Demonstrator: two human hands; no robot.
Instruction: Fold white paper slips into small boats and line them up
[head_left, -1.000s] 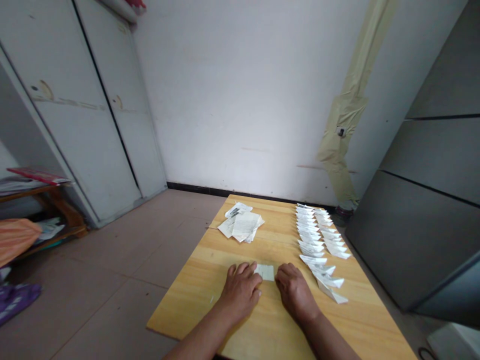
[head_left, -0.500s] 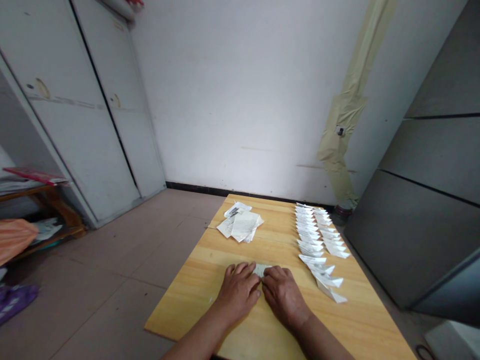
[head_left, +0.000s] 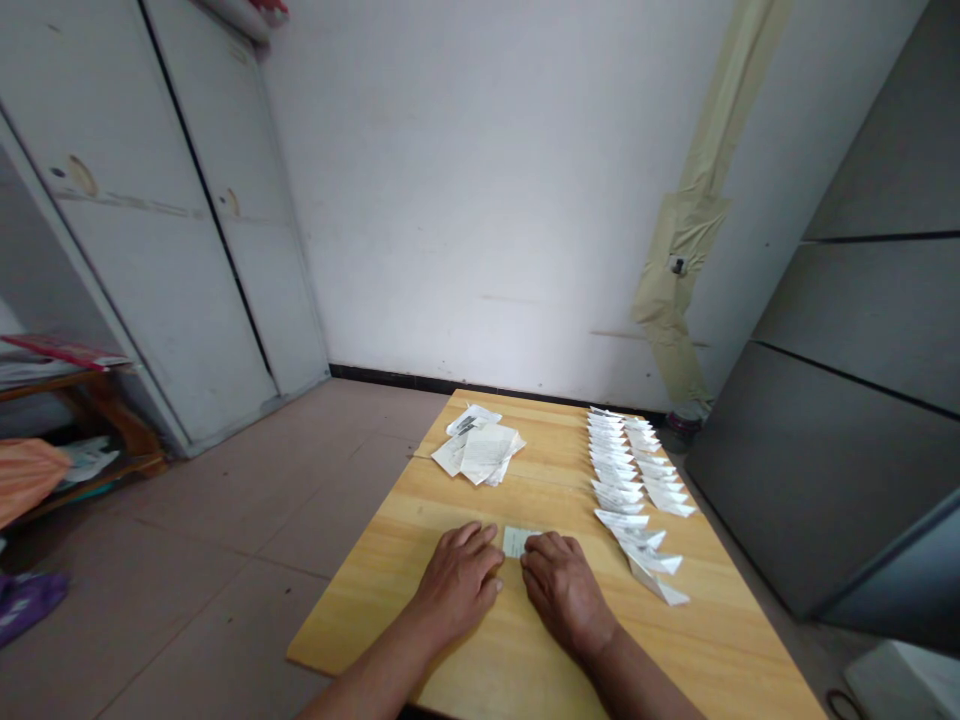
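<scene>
A small folded piece of paper (head_left: pixel 516 542), pale with faint print, lies flat on the wooden table (head_left: pixel 525 660) between my hands. The curled fingers of my right hand (head_left: pixel 564 588) cover its right part and hold it against the wood. Just left of the paper, my left hand (head_left: pixel 461 575) rests on the table, its fingers slightly bent and holding nothing. A narrow gap separates it from the paper's left edge.
Several sheets of printed paper (head_left: pixel 487 450) are piled at the table's far left. Folded paper pieces with pointed ends (head_left: pixel 619 470) stand in two rows along the right side. Beyond the table is a white wall (head_left: pixel 465 200); a grey cabinet (head_left: pixel 847 400) stands to the right.
My left hand has shifted left, off the folded paper, so more of the paper shows. The right hand stays nearly where it was on the paper.
</scene>
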